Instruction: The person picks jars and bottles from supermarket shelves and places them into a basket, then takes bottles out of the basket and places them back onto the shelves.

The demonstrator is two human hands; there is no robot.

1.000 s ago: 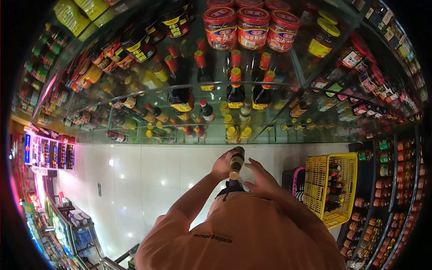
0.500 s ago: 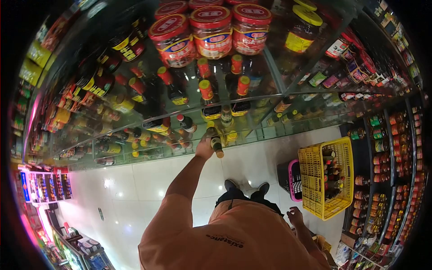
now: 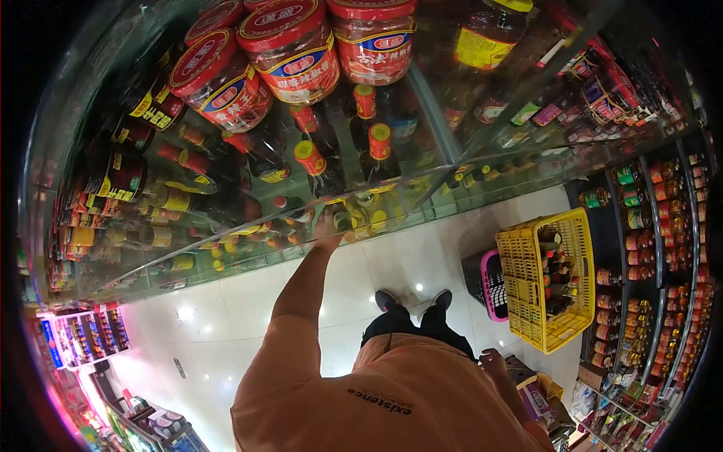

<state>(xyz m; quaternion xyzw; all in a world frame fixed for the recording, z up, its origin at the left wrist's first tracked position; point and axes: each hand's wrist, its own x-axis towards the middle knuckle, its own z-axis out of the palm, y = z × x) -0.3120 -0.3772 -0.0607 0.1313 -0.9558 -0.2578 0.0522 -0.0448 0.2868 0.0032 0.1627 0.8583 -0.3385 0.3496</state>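
My left hand (image 3: pixel 326 228) reaches in under the edge of a glass shelf, its fingers partly hidden. It is closed round a dark bottle (image 3: pixel 343 222) with a light tan cap, tilted so that the cap points toward me. Other bottles with yellow caps stand just right of it on the lower shelf. Above, dark sauce bottles (image 3: pixel 322 167) with red and yellow tops and large red-lidded jars (image 3: pixel 297 64) fill the upper shelf. Beside my hip hangs my right hand (image 3: pixel 493 362), fingers loosely bent and apart, holding nothing.
A yellow basket (image 3: pixel 525 301) with several bottles in it stands on the floor to the right. A black basket with a pink rim (image 3: pixel 493 286) is next to it. Racks of bottles and jars (image 3: pixel 640 256) line the right side. Pale tiled floor (image 3: pixel 248 331) lies below.
My left hand has moved in toward the lower shelf with the bottle, which was out in front of the shelf edge before. My view has shifted closer to the jars.
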